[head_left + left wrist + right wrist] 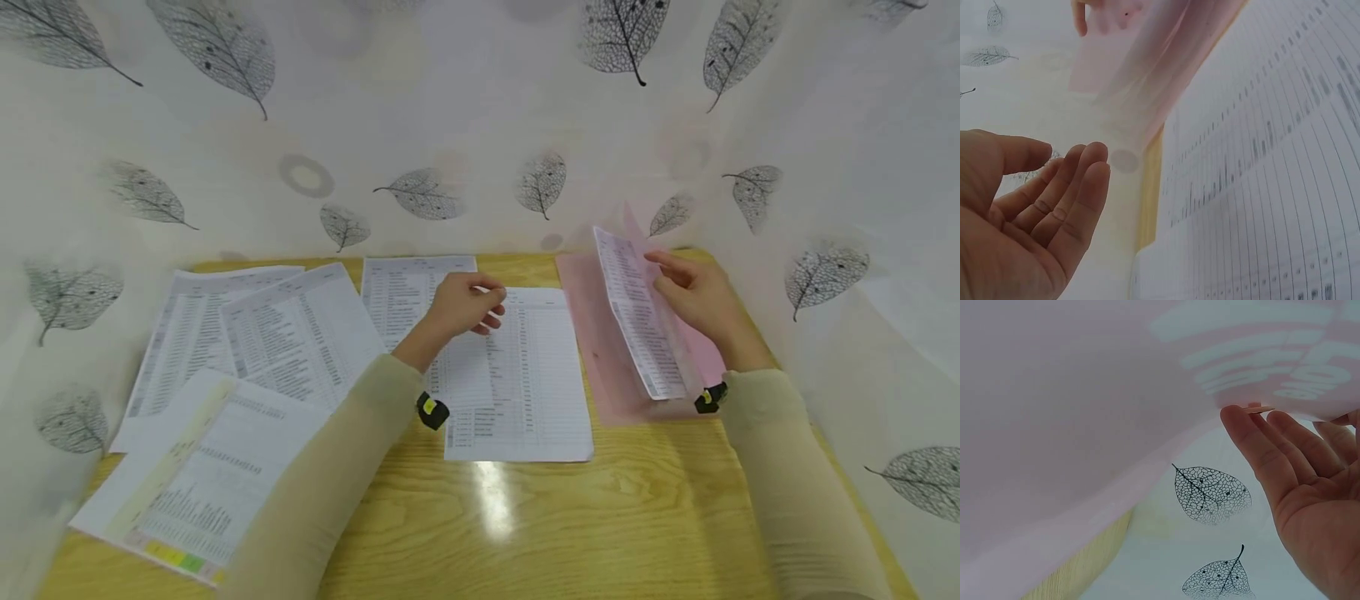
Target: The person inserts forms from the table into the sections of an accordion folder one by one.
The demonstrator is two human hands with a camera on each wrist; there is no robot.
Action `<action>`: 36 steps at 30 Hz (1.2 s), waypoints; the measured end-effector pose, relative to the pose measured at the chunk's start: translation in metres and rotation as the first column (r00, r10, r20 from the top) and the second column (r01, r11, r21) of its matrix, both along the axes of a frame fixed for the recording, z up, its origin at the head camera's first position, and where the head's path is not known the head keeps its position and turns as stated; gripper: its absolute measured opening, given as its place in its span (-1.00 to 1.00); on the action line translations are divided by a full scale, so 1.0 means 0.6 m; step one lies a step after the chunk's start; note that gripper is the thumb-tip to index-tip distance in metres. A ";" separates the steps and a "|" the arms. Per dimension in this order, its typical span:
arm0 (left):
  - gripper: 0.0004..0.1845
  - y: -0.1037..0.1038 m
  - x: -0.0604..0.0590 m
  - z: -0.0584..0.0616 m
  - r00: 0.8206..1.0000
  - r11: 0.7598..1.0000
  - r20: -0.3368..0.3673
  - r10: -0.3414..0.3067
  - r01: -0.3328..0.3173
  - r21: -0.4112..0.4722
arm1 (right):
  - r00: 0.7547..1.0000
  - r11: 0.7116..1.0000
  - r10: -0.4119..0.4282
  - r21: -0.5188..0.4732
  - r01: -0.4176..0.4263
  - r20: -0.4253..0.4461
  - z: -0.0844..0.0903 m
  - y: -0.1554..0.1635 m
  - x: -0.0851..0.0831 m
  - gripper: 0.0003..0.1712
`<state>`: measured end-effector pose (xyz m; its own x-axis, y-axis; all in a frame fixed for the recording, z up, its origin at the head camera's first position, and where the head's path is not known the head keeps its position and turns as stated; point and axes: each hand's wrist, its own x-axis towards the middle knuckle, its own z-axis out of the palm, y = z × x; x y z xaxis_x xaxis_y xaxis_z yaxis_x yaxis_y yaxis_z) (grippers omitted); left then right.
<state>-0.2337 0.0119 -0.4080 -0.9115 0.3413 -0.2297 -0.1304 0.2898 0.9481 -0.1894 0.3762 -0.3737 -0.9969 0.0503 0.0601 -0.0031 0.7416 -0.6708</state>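
Observation:
A pink translucent folder (600, 375) lies at the right of the table, its cover lifted. Inside it a printed sheet (637, 317) stands tilted up, its text facing left. My right hand (697, 296) pinches the edge of the raised cover; in the right wrist view the pink cover (1085, 425) spreads over the fingertips, partly hiding them. My left hand (465, 304) hovers over printed sheets (547, 375) in the middle of the table. Its fingers are loosely bent and hold nothing, as the left wrist view shows the palm (1010, 256) bare.
More printed sheets (300, 333) overlap at the left. Nearer me lies a sheet with coloured strips (202, 467). The wooden table (525, 525) is bordered by a white curtain (465, 108) with a leaf pattern at the back and sides.

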 end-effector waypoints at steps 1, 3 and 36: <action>-0.72 -0.014 0.001 0.002 1.000 1.000 -0.002 0.005 -0.005 -0.019 | 1.000 1.000 0.008 0.001 -0.008 -0.006 -0.001 0.000 -0.001 -0.46; -0.70 -0.040 0.003 0.004 1.000 0.998 -0.010 0.015 -0.015 -0.056 | 1.000 1.000 0.019 0.005 -0.019 -0.014 -0.001 0.000 -0.002 -0.47; -0.46 -0.453 0.079 -0.014 0.938 0.882 -0.078 0.338 -0.345 -0.322 | 1.000 1.000 0.009 0.012 -0.009 0.024 -0.003 0.001 0.006 -0.46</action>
